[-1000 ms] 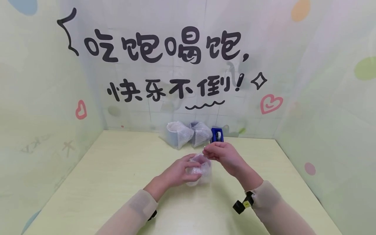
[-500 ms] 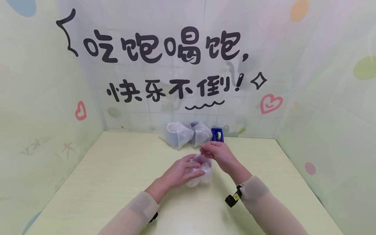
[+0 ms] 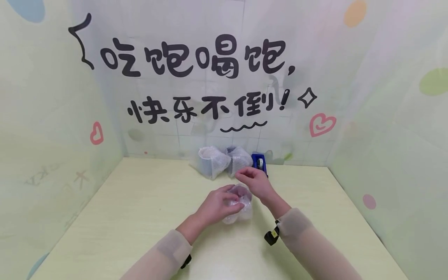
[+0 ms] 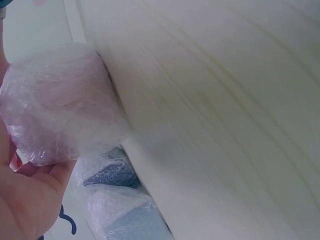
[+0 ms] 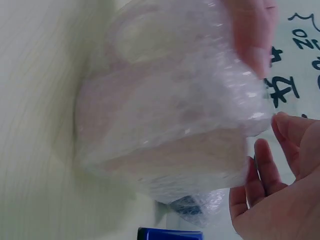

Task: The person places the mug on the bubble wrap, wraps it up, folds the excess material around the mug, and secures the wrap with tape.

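Observation:
A pinkish mug in clear bubble wrap (image 3: 246, 210) stands upright on the table, its handle loop showing through the wrap in the right wrist view. My left hand (image 3: 217, 206) grips its left side, with fingers and thumb curled round it. My right hand (image 3: 256, 182) is raised at the far side of the mug's top, thumb and index fingertip close together. In the right wrist view, the right fingers (image 5: 267, 167) are right by the edge of the bubble wrap (image 5: 160, 105). Whether they pinch a small clear piece cannot be made out.
Behind the mug, against the back wall, two more bubble-wrapped cups stand side by side, a pale one (image 3: 210, 163) and a darker one (image 3: 239, 159). A blue tape dispenser (image 3: 259, 160) is to their right. Printed walls enclose the pale table (image 3: 140, 217) on three sides.
My right hand has shifted left and slightly forward over the mug's top, and its forearm has followed. My left hand keeps its grip, with the mug staying nearly in place.

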### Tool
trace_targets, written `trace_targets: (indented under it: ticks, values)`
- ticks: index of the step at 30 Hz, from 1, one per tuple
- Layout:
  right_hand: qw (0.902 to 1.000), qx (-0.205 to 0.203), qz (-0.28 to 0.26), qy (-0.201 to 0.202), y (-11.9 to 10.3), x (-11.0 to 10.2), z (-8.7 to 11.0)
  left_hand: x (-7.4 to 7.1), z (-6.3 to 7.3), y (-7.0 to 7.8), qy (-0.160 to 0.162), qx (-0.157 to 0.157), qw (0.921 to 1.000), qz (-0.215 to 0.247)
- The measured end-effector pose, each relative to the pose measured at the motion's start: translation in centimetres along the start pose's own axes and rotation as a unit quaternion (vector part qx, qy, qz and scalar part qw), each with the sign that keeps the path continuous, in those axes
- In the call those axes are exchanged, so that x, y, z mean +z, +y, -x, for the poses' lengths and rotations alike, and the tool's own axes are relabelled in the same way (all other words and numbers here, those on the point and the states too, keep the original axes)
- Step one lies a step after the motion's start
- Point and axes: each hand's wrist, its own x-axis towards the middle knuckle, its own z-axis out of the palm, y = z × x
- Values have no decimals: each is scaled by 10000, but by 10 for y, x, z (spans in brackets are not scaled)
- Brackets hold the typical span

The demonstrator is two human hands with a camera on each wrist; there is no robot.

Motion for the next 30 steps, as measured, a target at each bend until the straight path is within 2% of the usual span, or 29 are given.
trace_targets:
  ticks: [2, 9, 15, 18, 22, 25, 27, 30]
  values:
    - [9999, -11, 164, -16, 5, 3, -1, 1, 0, -1, -12, -22, 10000, 30]
    - [9977, 430, 513, 86, 21, 11, 0, 2, 1, -3, -29, -4, 10000, 80]
    - [9960, 557, 681, 137, 21, 14, -2, 3, -1, -3, -5, 4, 10000, 84]
    - [9960, 491, 746, 68, 19, 11, -5, 3, -2, -2, 22, -46, 9999, 151]
    - [9942, 365, 952, -338, 16, 5, -8, 2, -1, 0, 20, -256, 9993, 271]
    - [9887, 357, 1262, -724, 15, 0, -8, 1, 0, 1, -30, -348, 9989, 307]
    - [9834, 344, 1531, -910, 15, -3, -8, 1, 0, 1, -34, -266, 9992, 306]
    - [9767, 134, 1811, -1140, 19, -8, -8, 1, 1, -1, -67, 26, 9997, 253]
